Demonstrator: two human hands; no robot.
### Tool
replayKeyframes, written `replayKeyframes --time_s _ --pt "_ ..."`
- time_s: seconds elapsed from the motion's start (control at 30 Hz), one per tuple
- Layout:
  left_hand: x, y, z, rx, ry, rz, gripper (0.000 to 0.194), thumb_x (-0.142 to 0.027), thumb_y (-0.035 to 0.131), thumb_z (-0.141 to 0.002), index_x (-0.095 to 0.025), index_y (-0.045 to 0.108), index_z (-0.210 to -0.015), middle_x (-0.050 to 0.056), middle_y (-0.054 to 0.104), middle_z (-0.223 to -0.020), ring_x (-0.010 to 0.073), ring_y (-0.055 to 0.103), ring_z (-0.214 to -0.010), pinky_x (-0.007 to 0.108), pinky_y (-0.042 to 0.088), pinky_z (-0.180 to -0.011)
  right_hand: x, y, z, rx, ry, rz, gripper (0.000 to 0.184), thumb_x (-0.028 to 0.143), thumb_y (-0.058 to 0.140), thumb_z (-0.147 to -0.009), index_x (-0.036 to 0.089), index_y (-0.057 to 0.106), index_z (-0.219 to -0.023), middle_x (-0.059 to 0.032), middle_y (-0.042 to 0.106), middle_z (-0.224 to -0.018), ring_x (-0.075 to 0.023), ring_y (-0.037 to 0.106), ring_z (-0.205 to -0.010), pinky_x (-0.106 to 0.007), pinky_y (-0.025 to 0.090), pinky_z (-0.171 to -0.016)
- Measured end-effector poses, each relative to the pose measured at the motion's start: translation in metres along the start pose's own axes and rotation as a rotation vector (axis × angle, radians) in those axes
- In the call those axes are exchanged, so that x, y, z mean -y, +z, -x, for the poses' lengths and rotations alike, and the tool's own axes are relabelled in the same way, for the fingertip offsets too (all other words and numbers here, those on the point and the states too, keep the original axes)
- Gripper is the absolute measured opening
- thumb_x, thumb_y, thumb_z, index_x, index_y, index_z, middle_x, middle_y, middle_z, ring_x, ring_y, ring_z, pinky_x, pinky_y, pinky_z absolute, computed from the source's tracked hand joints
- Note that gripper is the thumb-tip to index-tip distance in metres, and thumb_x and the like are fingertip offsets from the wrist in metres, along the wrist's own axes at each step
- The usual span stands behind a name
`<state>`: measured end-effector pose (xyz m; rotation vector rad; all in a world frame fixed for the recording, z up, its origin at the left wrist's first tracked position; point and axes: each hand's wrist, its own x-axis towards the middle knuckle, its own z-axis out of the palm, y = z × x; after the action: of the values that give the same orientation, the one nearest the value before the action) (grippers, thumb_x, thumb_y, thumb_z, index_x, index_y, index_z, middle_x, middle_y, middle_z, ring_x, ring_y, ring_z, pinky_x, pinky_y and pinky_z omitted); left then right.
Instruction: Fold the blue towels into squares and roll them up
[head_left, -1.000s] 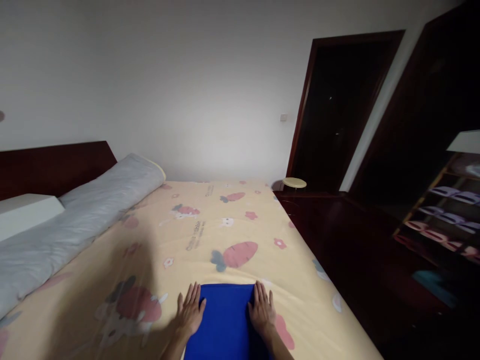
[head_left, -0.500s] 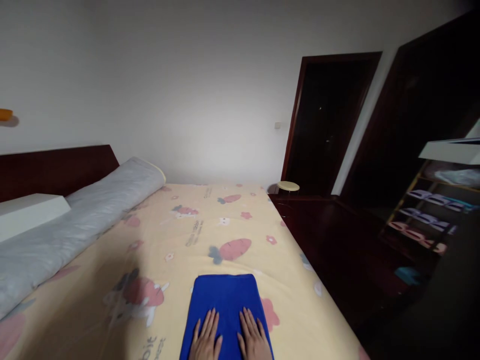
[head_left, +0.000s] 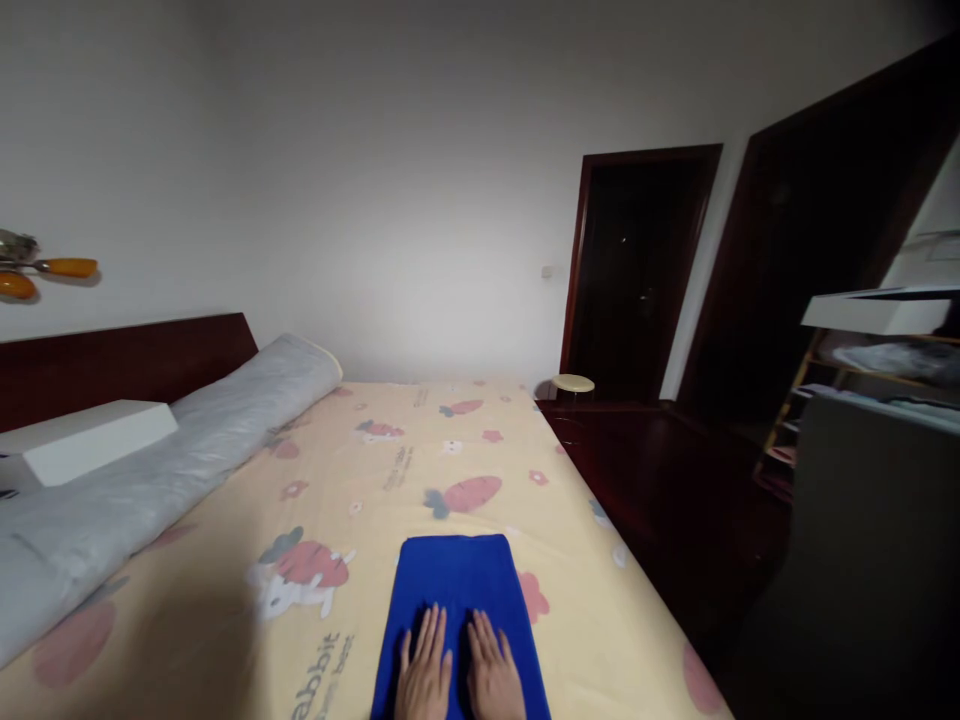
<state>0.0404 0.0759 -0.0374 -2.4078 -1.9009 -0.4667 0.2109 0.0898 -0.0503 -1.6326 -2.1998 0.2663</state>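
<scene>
A folded blue cloth [head_left: 457,570] lies flat on the bed, over the yellow sheet [head_left: 585,620] printed with carrots and rabbits. My left hand [head_left: 424,668] rests palm down on the left half of the cloth, its fingers stretched out and pointing away from me. Beside it, a small gap apart, my right hand [head_left: 495,672] also presses flat on the cloth with straight fingers. The near end of the cloth runs out of the bottom of the view.
Along the dark headboard [head_left: 127,360] lies a long grey roll [head_left: 247,420] with a white box [head_left: 101,440] on it. A round stool [head_left: 574,384] stands past the bed's far corner. At right are a shoe rack [head_left: 787,430] and a dark grey cabinet [head_left: 870,540].
My hands have come closer together on the cloth, both still flat. The camera has shifted, bringing more of the wall lamp and the cabinet into view.
</scene>
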Motion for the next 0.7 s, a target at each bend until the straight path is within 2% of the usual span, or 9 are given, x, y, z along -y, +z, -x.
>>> replayKeyframes --time_s 0.07,0.13,0.23,0.37,0.5,0.7 --pt "-0.008 0.022 0.009 0.019 0.032 -0.004 0.056 -0.027 0.027 -0.095 -0.036 0.008 -0.147 -0.004 0.032 -0.154 0.0218 0.039 -0.139 0.048 0.038 -0.111 0.014 0.007 0.006 0.068 -0.069 -0.037 0.054 0.022 0.038 -0.09 0.026 0.041 -0.144 -0.0023 0.034 -0.15 -0.0262 0.034 -0.139 -0.047 0.036 -0.112" --pt "-0.006 0.04 0.02 0.053 0.054 -0.009 0.056 -0.029 0.032 -0.093 -0.038 0.015 -0.146 -0.003 0.039 -0.15 0.0229 0.046 -0.135 0.047 0.043 -0.107 0.016 0.011 0.014 0.114 -0.143 -0.049 0.053 0.026 0.041 -0.091 0.028 0.041 -0.144 -0.0026 0.037 -0.148 -0.0254 0.038 -0.137 -0.043 0.039 -0.11" --pt "0.009 0.046 0.037 0.049 0.097 -0.015 0.055 -0.036 0.036 -0.094 -0.039 0.017 -0.146 -0.003 0.04 -0.149 0.0231 0.048 -0.134 0.047 0.042 -0.107 0.003 0.004 0.03 0.096 -0.221 -0.022 0.051 0.033 0.043 -0.093 0.03 0.039 -0.145 -0.0027 0.037 -0.148 -0.026 0.04 -0.136 -0.043 0.039 -0.11" --pt "0.024 0.018 0.053 0.0 0.086 -0.02 0.056 -0.042 0.03 -0.097 -0.036 0.007 -0.147 -0.004 0.032 -0.154 0.0211 0.041 -0.138 0.043 0.038 -0.11 -0.015 -0.017 0.051 0.004 -0.209 0.023 0.05 0.044 0.038 -0.098 0.032 0.034 -0.146 -0.0021 0.035 -0.15 -0.0269 0.039 -0.137 -0.046 0.039 -0.11" --pt "0.028 -0.012 0.064 0.035 0.026 -0.026 0.056 -0.046 0.027 -0.097 -0.036 0.005 -0.148 -0.004 0.027 -0.157 0.0211 0.034 -0.142 0.045 0.032 -0.114 -0.028 -0.036 0.069 -0.006 -0.175 0.047 0.051 0.048 0.036 -0.099 0.033 0.03 -0.147 -0.0014 0.034 -0.152 -0.027 0.037 -0.138 -0.048 0.038 -0.111" --pt "0.037 -0.029 0.075 0.092 -0.136 -0.04 0.053 -0.048 0.024 -0.097 -0.037 0.012 -0.148 -0.004 0.025 -0.158 0.0221 0.029 -0.145 0.051 0.023 -0.118 -0.039 -0.051 0.088 0.0 -0.108 0.039 0.051 0.048 0.036 -0.099 0.035 0.027 -0.147 0.0009 0.033 -0.153 -0.0245 0.034 -0.14 -0.045 0.034 -0.113"
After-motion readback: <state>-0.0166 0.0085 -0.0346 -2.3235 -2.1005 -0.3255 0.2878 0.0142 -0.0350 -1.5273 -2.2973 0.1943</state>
